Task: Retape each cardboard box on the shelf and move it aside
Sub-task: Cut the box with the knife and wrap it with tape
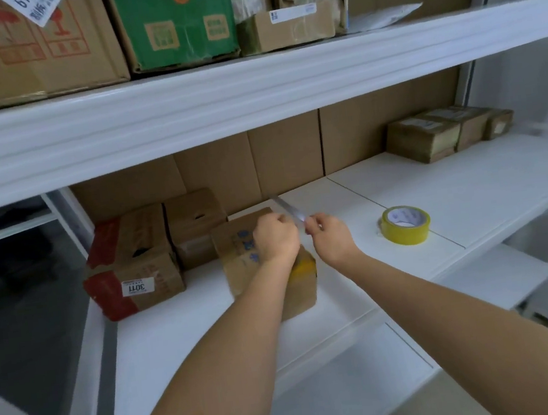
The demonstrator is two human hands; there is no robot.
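White shelf [400, 178]: box [236, 246] beneath fingers [279, 220] pinching tape strip [288, 210].

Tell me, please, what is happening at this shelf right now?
A person is working on a small cardboard box on the white shelf. Both the left hand and the right hand pinch a strip of clear tape above the box. The yellow tape roll sits to the right, untouched.

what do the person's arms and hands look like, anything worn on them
Both forearms are bare from the frame's lower edge to the wrists, with no sleeve in view. The left hand and the right hand wear no gloves. No watch, bracelet or ring shows on the sides that face the head camera. The far sides of the fingers are hidden.
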